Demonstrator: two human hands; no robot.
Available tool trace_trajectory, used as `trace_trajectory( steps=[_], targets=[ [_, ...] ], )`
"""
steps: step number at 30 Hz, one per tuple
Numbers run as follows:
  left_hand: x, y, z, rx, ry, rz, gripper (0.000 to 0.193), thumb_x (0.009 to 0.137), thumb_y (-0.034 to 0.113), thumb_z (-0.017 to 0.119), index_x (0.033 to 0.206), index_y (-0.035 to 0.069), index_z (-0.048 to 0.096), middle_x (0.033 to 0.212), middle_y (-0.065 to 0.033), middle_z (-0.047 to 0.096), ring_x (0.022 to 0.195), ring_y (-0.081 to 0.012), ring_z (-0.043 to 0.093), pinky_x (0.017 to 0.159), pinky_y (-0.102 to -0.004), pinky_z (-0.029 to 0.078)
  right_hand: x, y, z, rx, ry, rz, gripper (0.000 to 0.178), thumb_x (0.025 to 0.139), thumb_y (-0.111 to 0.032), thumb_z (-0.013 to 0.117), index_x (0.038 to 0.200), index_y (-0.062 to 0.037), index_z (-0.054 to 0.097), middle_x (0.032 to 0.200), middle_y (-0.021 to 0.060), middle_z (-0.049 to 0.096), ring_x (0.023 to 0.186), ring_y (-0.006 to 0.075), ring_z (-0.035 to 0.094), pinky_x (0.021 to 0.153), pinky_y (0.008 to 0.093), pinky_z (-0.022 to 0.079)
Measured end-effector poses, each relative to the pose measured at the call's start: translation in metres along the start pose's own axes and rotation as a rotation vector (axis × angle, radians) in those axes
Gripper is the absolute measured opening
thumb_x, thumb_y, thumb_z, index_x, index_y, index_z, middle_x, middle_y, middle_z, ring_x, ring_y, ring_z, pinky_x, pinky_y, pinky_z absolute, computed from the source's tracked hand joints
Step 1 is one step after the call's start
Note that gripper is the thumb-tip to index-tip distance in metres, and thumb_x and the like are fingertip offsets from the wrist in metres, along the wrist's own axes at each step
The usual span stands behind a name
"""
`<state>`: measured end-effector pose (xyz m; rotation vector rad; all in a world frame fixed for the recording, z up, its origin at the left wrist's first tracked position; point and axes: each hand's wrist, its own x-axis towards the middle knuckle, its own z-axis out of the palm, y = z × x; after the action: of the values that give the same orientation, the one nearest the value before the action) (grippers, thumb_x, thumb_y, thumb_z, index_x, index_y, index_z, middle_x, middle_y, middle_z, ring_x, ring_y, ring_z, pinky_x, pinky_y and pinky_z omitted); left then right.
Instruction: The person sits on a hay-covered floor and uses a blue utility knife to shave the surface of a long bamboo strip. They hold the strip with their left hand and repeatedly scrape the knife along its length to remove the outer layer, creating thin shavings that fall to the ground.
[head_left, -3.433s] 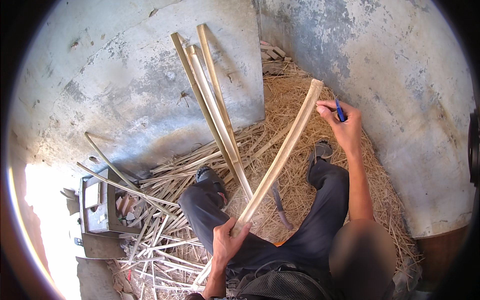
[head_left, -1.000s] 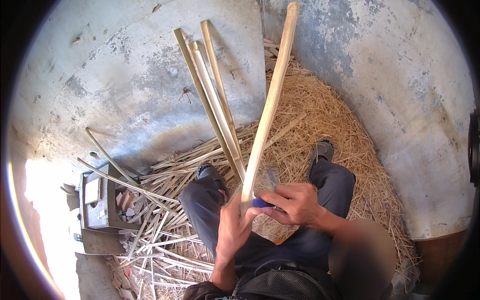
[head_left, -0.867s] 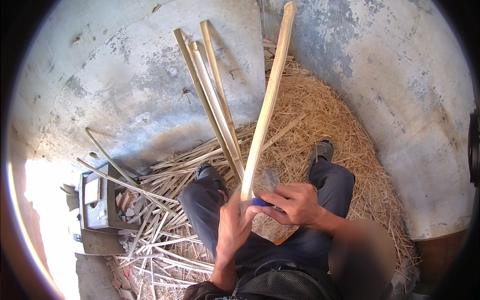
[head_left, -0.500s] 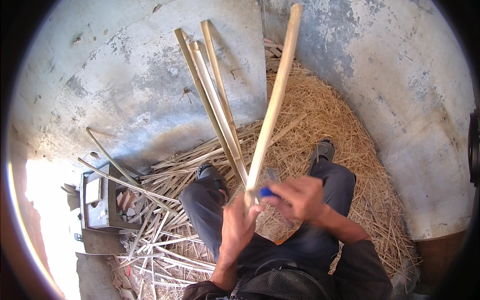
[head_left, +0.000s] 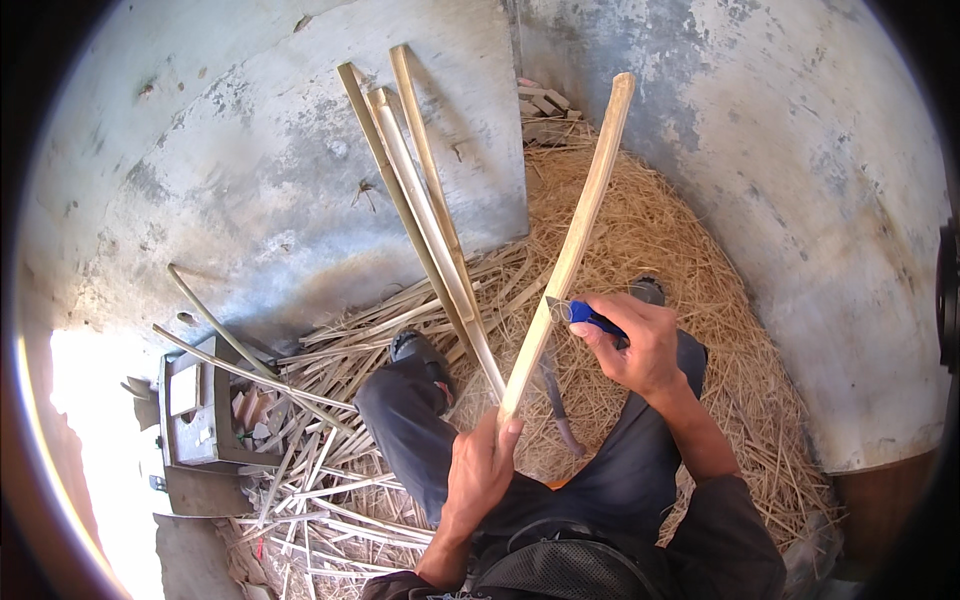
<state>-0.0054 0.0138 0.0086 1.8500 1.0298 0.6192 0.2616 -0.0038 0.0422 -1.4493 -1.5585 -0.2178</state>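
We are gripping the bamboo strip (head_left: 570,250) low with our left hand (head_left: 478,470), our right hand (head_left: 640,345) closed on the blue-handled knife (head_left: 580,313) against it; advise shallow, steady strokes away from us.

Left hand (head_left: 478,470) grips a bamboo strip (head_left: 572,245) — right hand (head_left: 640,345) presses a blue-handled knife (head_left: 580,313) against it.

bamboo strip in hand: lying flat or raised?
Raised. The bamboo strip slants upward from the left hand gripping its lower end; the right hand sets a blue-handled knife against it.
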Motion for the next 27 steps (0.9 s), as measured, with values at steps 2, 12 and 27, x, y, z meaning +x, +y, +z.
trace_trajectory(
  steps=[2,12,27],
  targets=[
    [0.000,0.001,-0.001,0.034,0.004,-0.007,0.039,0.115,0.032,0.057,0.108,-0.005,0.064,0.067,-0.0247,0.058,0.066,-0.0481,0.060,0.063,-0.0521,0.047,0.000,-0.001,-0.001,-0.005,-0.008,-0.006,0.031,0.097,-0.033,0.084,0.109,-0.0045,0.081,0.087,0.0098,0.079,0.066,0.0231,0.075,0.057,0.0337,0.056],
    [-0.008,0.002,-0.002,0.064,0.021,-0.001,0.035,0.113,0.030,0.062,0.114,-0.005,0.068,0.069,-0.0276,0.061,0.069,-0.0524,0.065,0.062,-0.0534,0.049,-0.001,0.005,-0.004,-0.049,-0.031,-0.073,0.030,0.096,-0.035,0.084,0.110,-0.0086,0.082,0.083,0.0064,0.078,0.060,0.0200,0.071,0.053,0.0329,0.053],
    [-0.021,-0.012,-0.012,0.100,0.033,-0.014,0.036,0.113,0.031,0.062,0.107,-0.004,0.066,0.070,-0.0292,0.063,0.070,-0.0530,0.065,0.062,-0.0541,0.049,0.006,0.009,0.003,-0.067,-0.029,-0.119,0.029,0.094,-0.039,0.085,0.105,-0.0114,0.083,0.081,0.0034,0.078,0.059,0.0190,0.071,0.053,0.0320,0.052]
  ],
)
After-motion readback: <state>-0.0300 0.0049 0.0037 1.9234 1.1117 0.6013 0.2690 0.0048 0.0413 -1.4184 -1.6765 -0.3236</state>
